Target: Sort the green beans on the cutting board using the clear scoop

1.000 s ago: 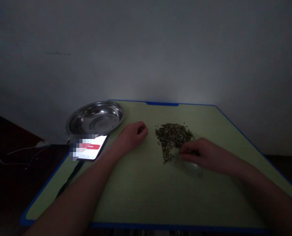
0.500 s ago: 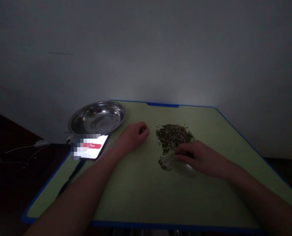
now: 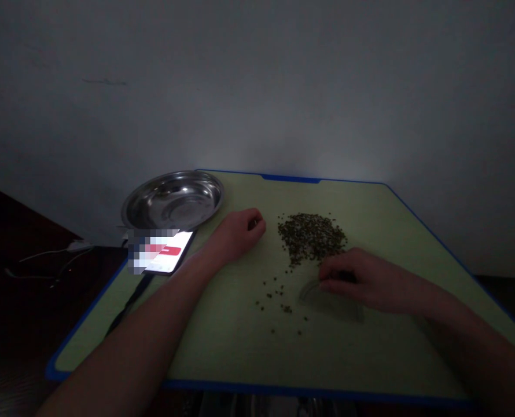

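Now, through the head camera, I see a loose scatter of small dark grains (image 3: pixel 286 309) spread over the near part of the bench (image 3: pixel 223 353), so a small share sits apart from the main pile (image 3: pixel 312 234), which lies between my two hands. My right hand (image 3: pixel 355 279) has shifted slightly rightward, thumb and fingers pinched nearly closed on a blurred, see-through piece (image 3: pixel 333 306) near the pile's closer edge. My left hand (image 3: pixel 242 234) stays loosely curled left of the pile, and I cannot tell whether it holds anything.
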`<act>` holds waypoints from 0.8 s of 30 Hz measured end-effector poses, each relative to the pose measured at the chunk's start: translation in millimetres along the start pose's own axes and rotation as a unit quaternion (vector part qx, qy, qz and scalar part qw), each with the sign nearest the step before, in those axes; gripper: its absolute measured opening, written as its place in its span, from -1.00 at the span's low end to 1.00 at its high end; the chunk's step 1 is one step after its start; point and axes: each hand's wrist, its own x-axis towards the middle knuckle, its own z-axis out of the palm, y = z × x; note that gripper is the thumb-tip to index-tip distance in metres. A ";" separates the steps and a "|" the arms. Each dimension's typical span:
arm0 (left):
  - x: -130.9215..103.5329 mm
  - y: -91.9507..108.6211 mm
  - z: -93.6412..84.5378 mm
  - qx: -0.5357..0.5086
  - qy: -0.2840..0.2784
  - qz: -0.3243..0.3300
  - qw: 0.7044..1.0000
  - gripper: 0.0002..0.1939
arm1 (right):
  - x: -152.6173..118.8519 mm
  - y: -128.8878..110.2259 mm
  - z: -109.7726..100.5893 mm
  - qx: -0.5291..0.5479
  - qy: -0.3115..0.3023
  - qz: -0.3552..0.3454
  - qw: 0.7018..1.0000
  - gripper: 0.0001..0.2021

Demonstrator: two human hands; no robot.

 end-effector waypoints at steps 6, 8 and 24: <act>-0.4 1.0 -0.4 -0.001 -0.002 0.001 1.000 -0.80 | -2.0 -1.9 4.6 -0.023 -0.028 -0.005 0.999 -0.82; -0.3 1.3 -0.3 -0.001 -0.001 0.005 1.000 -0.80 | -2.6 -3.1 4.8 -0.026 -0.036 -0.009 0.999 -0.81; -0.8 -0.5 0.1 0.001 0.000 0.008 1.000 -0.80 | -4.8 -4.2 4.3 -0.049 -0.030 0.005 0.998 -0.81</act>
